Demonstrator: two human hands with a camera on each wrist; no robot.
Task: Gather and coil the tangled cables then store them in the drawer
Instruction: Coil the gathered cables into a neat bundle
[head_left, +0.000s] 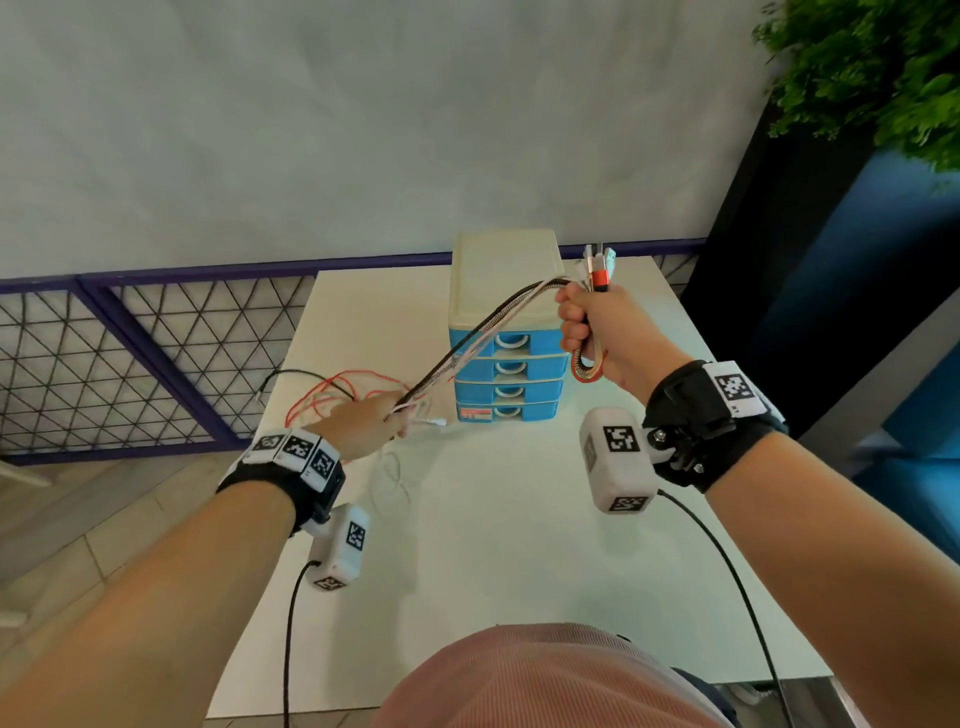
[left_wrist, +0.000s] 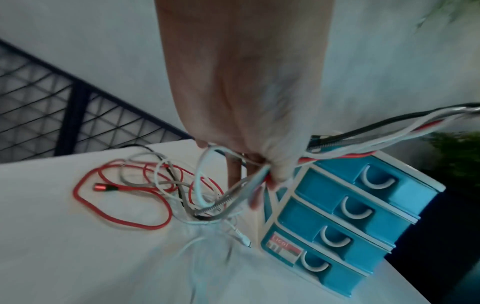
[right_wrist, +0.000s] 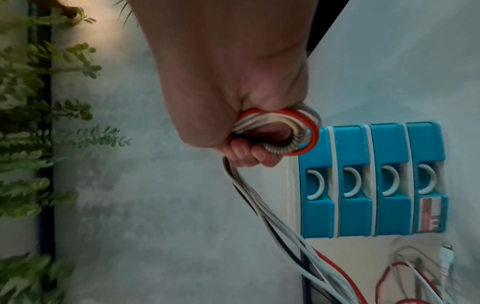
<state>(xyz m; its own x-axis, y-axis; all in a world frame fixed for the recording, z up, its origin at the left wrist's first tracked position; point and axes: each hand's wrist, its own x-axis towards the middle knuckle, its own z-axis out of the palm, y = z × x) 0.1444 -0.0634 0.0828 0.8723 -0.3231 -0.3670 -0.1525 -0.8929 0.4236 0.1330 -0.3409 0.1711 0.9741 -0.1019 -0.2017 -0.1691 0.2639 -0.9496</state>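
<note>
A bundle of cables (head_left: 483, 332), red, white, black and spring-wrapped, runs taut between my two hands. My right hand (head_left: 587, 325) is raised in front of the drawer unit and grips the bundle in a fist, with plug ends (head_left: 598, 267) sticking up and a small loop (right_wrist: 298, 133) hanging below. My left hand (head_left: 374, 423) is lower and to the left, its fingers (left_wrist: 275, 170) closed round the same bundle (left_wrist: 246, 185). The loose tails (left_wrist: 145, 185) lie tangled on the white table (head_left: 519, 519). The blue drawer unit (head_left: 506, 364) has all its drawers closed.
A wire-mesh railing (head_left: 130, 353) runs along the left behind the table. A green plant (head_left: 872, 67) and a dark blue panel (head_left: 831, 291) stand at the right. Camera leads (head_left: 727, 571) hang from both wrists over the near table.
</note>
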